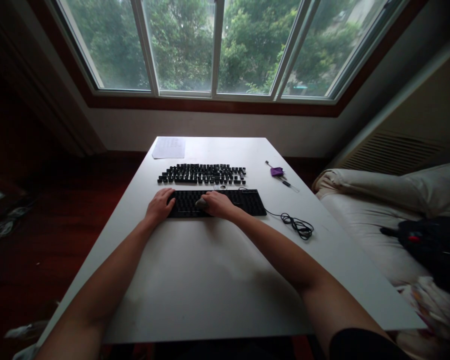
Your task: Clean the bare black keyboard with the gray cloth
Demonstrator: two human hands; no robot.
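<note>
A black keyboard (pixel 187 204) lies flat on the white table (pixel 195 280), its keycaps apparently off over much of it. My left hand (pixel 160 204) grips its left end, with the fingers on the far side and the thumb at the near side. Over the keyboard's middle, my right hand (pixel 218 204) is closed round a small grey tool with a rounded end (pixel 201 203); its exact kind is too unclear to tell. Just beyond the keyboard, several loose black keycaps (pixel 198 173) stand in rows.
The keyboard's cable (pixel 298 226) lies coiled at the right. Farther back are a purple cloth or packet (pixel 277 172) and a thin wire tool with a dark handle (pixel 286 184). A paper sheet (pixel 168 148) lies at the far left corner. A pale sofa (pixel 354 215) stands right of the table.
</note>
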